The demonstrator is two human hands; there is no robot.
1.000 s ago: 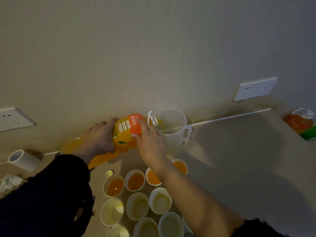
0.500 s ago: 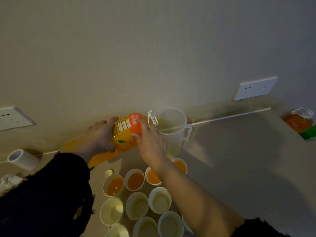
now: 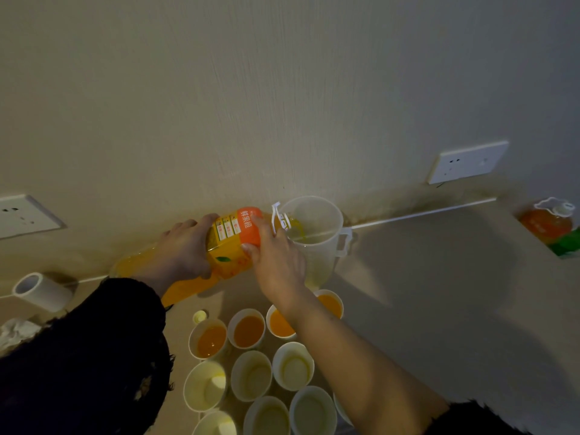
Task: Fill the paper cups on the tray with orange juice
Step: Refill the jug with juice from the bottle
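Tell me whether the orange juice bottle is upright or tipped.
Tipped. The orange juice bottle lies almost sideways, neck over the clear jug's rim, gripped by the left hand and right hand.

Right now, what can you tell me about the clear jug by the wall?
The jug is translucent whitish plastic, tall and open-topped, with a handle on the side away from the bottle. It stands upright on the counter by the wall. The tilted bottle's mouth reaches over its rim, pouring juice in. The right hand hides its lower left.
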